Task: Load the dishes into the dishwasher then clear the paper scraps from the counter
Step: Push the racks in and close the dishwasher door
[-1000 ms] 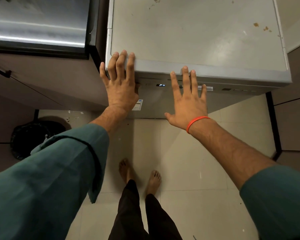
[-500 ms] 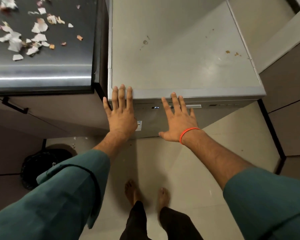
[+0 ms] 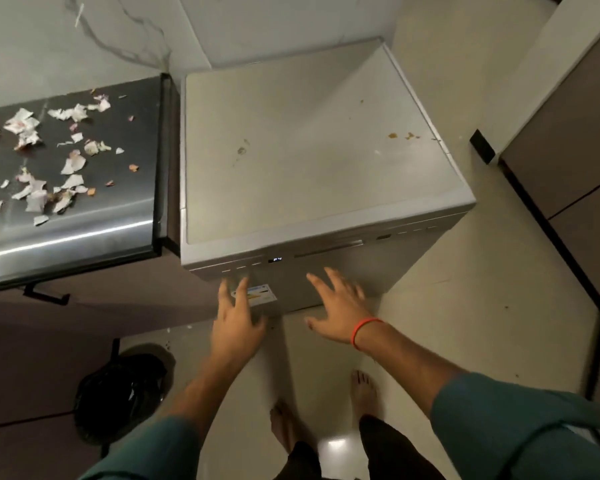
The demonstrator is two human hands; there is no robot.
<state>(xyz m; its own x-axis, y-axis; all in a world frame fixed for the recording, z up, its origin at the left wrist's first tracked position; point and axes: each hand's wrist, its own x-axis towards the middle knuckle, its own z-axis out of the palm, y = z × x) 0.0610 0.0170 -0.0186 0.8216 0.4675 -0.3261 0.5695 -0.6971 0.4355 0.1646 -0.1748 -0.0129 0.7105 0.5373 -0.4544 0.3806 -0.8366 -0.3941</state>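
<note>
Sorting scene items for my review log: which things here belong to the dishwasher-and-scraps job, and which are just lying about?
Job:
dishwasher, door shut
paper scraps on the counter
left hand
right hand

Lying about:
black bin bag on the floor
cabinet handle

Stood closed, the grey dishwasher (image 3: 312, 161), small brown stains on its top, a lit display on its front panel. Held in front of its door, both blurred and with fingers spread: left hand (image 3: 236, 323) over a label (image 3: 260, 295), right hand (image 3: 340, 310) with an orange band at the wrist. Lay scattered at far left on the dark counter (image 3: 84, 233), torn paper scraps (image 3: 45, 157). Sat near left on the floor, a black-lined bin (image 3: 118, 396).
</note>
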